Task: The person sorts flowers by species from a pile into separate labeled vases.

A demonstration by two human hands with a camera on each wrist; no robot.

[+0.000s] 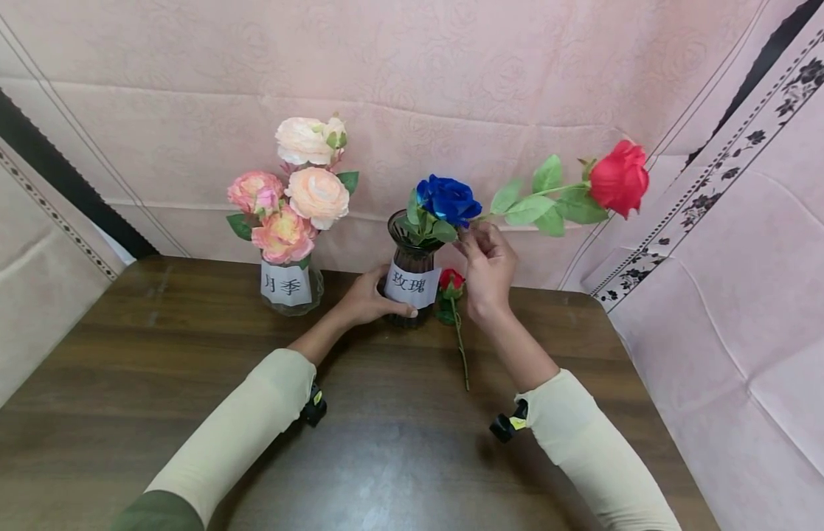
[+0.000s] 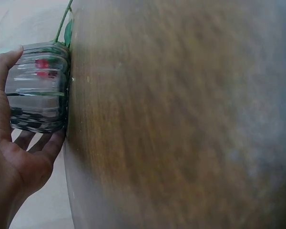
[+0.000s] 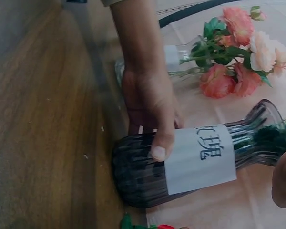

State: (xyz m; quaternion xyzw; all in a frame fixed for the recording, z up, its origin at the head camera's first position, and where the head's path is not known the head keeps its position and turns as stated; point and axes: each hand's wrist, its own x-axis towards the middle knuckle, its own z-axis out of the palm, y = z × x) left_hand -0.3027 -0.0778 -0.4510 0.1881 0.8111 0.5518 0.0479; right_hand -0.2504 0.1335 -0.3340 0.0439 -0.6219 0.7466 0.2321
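My left hand (image 1: 372, 299) grips the lower body of a dark ribbed glass vase (image 1: 414, 258) with a white paper label. The left wrist view shows its thumb and fingers on either side of the glass vase (image 2: 38, 86). A blue rose (image 1: 448, 199) with green leaves stands in the vase mouth. Beside that mouth, my right hand (image 1: 489, 269) pinches the stem of a long red rose (image 1: 620, 179), which leans out to the right. The stem's lower end is hidden behind the fingers. In the right wrist view, only part of the right hand (image 3: 284, 181) shows at the edge.
Another red rose (image 1: 452, 279) lies on the brown wooden table (image 1: 285, 413), just right of the vase, its stem toward me. To the left stands a clear labelled glass vase (image 1: 305, 295) of pink and cream flowers (image 1: 317, 197). Pink cloth (image 1: 451, 74) hangs behind the table.
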